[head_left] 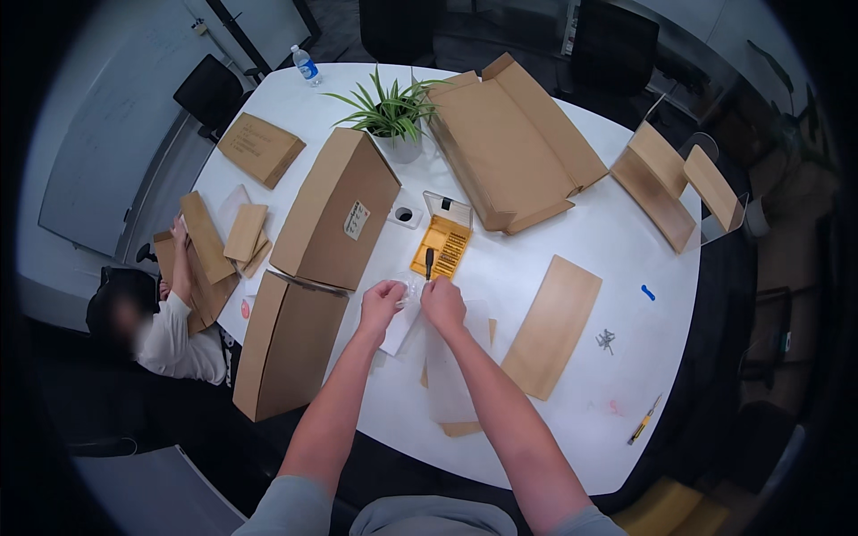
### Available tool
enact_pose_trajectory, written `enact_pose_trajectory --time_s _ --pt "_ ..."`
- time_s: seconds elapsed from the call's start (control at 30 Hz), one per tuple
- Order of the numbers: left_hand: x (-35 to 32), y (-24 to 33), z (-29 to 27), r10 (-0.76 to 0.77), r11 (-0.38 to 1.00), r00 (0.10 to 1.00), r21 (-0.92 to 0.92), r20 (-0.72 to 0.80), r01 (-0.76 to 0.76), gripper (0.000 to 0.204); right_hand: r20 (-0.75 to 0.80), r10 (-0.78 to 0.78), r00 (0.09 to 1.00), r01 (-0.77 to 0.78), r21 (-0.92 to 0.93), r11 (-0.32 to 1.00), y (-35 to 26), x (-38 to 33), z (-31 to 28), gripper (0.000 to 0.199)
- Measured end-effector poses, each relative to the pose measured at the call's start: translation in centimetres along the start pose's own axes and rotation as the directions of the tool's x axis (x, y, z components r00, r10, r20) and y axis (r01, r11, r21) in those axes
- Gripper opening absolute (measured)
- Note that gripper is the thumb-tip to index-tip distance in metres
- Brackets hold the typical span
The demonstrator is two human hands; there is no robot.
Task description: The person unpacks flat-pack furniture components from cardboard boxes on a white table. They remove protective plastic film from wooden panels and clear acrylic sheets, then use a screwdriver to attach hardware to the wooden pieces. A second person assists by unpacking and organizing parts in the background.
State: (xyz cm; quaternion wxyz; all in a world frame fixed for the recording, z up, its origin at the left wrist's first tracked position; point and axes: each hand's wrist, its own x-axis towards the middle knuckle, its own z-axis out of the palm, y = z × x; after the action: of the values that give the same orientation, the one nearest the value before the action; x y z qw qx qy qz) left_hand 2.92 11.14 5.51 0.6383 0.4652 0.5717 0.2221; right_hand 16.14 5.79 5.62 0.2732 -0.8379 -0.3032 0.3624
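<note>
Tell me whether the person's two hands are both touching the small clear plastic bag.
Touching. The head view shows the left hand and right hand pinching the small clear plastic bag between them, above the white table.

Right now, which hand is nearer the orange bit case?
Right. The right hand sits just below the orange bit case, next to the dark tool lying at the case's lower edge. The left hand is further off, below and to the case's left.

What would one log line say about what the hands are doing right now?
left hand: pinching clear plastic bag | right hand: pinching same bag | nearby: orange tool case, open | surface: white table
</note>
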Motion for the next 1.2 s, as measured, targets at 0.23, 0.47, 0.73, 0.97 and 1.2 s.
enact_pose_trajectory --time_s 0.23,0.47,0.73,0.97,1.2 --pt "-1.5 -1.3 -3.5 -0.054 0.998 0.99 0.05 0.133 0.048 0.016 -0.194 0.18 0.964 -0.193 -0.051 0.98 -1.4 9.0 4.7 0.022" --pt "-4.0 -4.9 -3.6 -0.057 0.996 0.975 0.074 0.214 0.042 0.014 -0.221 0.037 0.975 -0.055 -0.074 0.996 -1.2 6.7 4.8 0.036" --pt "-9.5 -6.4 1.3 0.006 0.997 0.923 0.069 0.385 -0.036 0.016 0.297 -0.033 0.954 -0.135 0.526 0.84 7.9 -12.2 -2.9 0.022" --pt "-15.5 -8.9 5.2 -0.167 0.949 0.804 0.313 0.571 -0.025 0.01 0.208 0.137 0.968 -0.241 0.648 0.722 17.8 -19.6 -5.6 0.018" --pt "-11.4 -9.5 4.1 0.038 0.953 0.984 0.29 0.175 -0.089 0.005 0.069 0.383 0.921 -0.304 0.74 0.599 25.8 -25.0 -9.5 0.016"
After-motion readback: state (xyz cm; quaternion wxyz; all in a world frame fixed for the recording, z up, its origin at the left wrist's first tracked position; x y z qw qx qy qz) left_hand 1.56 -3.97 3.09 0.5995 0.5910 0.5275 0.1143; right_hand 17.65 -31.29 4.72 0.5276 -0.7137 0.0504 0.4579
